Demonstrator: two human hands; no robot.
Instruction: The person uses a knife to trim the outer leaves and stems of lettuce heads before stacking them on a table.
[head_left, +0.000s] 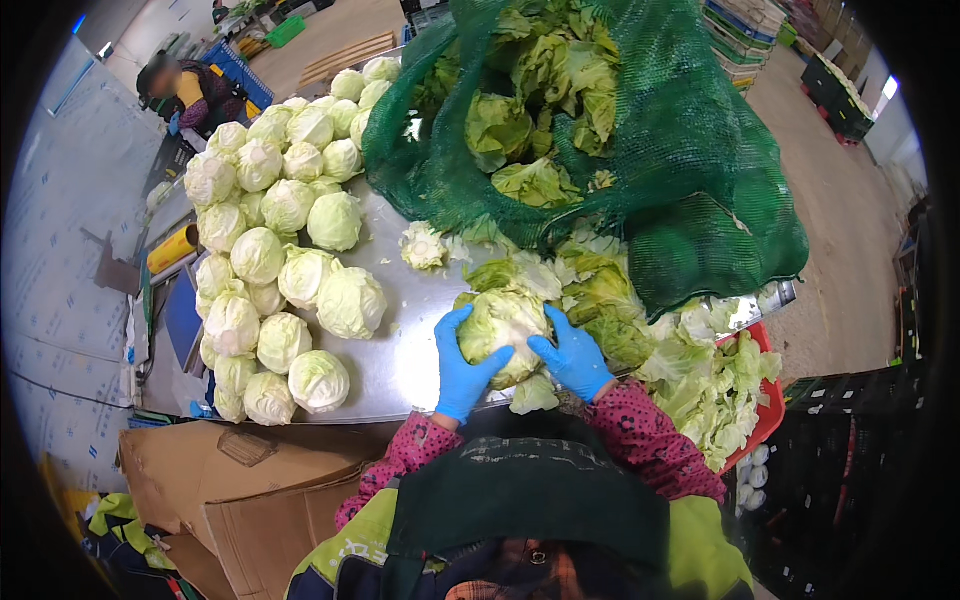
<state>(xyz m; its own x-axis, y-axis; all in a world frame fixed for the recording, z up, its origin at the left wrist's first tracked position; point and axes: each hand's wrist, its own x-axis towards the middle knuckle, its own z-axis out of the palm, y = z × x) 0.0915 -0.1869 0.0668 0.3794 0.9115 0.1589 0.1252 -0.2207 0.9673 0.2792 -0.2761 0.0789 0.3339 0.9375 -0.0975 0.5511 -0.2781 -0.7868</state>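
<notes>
Both of my hands wear blue gloves. Between them, on a metal table (405, 352), is a leafy cabbage head (504, 330). My left hand (466, 364) grips its left side, with the thumb across the front. On its right side rests my right hand (574, 351), fingers against the leaves. Loose green outer leaves (600, 292) lie just beyond and to the right. A green mesh bag (697, 172), with leafy cabbages (499, 131) showing in its opening, covers the table's far side. Pale trimmed cabbages (350, 302) are piled at the left.
A red bin (772, 405) of loose leaves stands at the table's right edge, near stacked black crates (817, 465). Cardboard boxes (285, 517) are below the table at the left. Another person (199, 97) works at the far left.
</notes>
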